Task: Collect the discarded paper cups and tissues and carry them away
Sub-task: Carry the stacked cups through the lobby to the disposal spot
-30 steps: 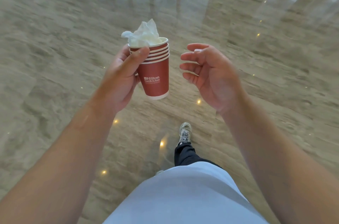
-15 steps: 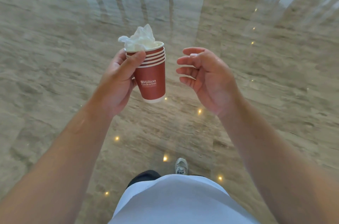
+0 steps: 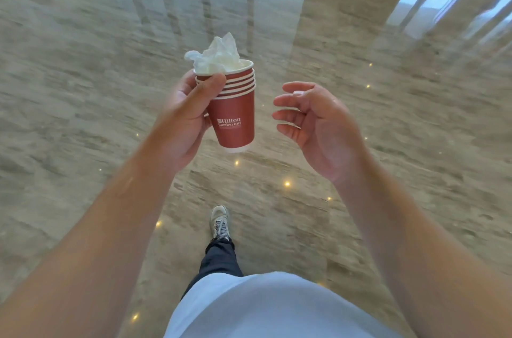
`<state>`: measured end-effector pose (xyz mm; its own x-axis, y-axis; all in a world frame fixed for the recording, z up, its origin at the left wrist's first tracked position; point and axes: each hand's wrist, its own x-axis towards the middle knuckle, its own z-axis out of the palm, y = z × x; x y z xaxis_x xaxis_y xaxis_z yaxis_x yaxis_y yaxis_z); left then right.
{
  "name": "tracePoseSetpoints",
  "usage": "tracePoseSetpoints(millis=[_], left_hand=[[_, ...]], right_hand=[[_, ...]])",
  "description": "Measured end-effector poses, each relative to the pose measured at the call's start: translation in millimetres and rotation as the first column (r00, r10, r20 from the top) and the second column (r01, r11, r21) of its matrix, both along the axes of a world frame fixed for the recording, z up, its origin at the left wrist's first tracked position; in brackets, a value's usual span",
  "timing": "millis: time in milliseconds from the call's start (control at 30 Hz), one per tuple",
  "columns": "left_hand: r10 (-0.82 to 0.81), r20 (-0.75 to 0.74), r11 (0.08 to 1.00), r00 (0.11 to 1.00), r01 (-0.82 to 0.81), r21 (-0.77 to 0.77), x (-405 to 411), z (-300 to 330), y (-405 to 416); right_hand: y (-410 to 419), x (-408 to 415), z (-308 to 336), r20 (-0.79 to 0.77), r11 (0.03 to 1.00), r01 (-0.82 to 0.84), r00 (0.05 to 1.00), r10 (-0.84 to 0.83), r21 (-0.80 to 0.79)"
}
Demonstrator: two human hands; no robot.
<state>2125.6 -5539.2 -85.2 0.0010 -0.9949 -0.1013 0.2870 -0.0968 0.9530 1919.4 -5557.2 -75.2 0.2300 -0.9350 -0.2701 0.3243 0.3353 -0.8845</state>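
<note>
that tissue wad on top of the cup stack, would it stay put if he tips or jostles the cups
Probably not. The tissue looks thin, crumpled and very light, and it rises loosely above the top rim rather than being packed in. The left hand grips only the stack of cups, so a tilt or a draught could likely spill it.

left hand (image 3: pixel 181 127) grips cup stack (image 3: pixel 235 113) | tissue (image 3: pixel 217 56) inside | right hand (image 3: pixel 318 127) relaxed
</note>
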Motion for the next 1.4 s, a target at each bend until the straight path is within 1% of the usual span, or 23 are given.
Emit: tracePoseSetpoints(millis=[167,333,467,600,833,1067,1267,1400], left_hand=[[-0.008,-0.027,1.000,1.000,0.008,-0.001,62,4,-94],[-0.014,-0.035,1.000,0.999,0.014,-0.009,111,9,-171],[-0.024,-0.030,1.000,0.999,0.024,-0.011,130,13,-218],[-0.045,-0.022,0.999,0.999,0.045,-0.010,137,14,-262],[-0.077,0.014,0.997,0.997,0.077,0.017,126,0,-354],[-0.064,0.062,0.997,0.996,0.061,0.048,95,-7,-477],[-0.092,0.094,0.995,0.991,0.089,0.040,48,16,-588],[-0.095,0.096,0.995,0.991,0.093,0.021,22,30,-644]], right_hand=[[-89,64,8,-0.032,1.000,0.006,0.999,-0.006,0.003],[-166,112,21,0.003,0.998,0.048,0.999,-0.048,-0.028],[-208,132,22,-0.013,0.998,0.051,0.999,-0.051,-0.033],[-249,139,23,0.003,0.997,0.078,0.997,-0.078,-0.029],[-335,129,4,0.028,0.994,0.108,0.994,-0.108,-0.001],[-464,95,-11,0.092,0.992,0.123,0.988,-0.126,0.036],[-573,52,2,0.120,0.991,0.127,0.984,-0.130,0.034],[-629,28,13,0.131,0.990,0.138,0.982,-0.138,0.006]])
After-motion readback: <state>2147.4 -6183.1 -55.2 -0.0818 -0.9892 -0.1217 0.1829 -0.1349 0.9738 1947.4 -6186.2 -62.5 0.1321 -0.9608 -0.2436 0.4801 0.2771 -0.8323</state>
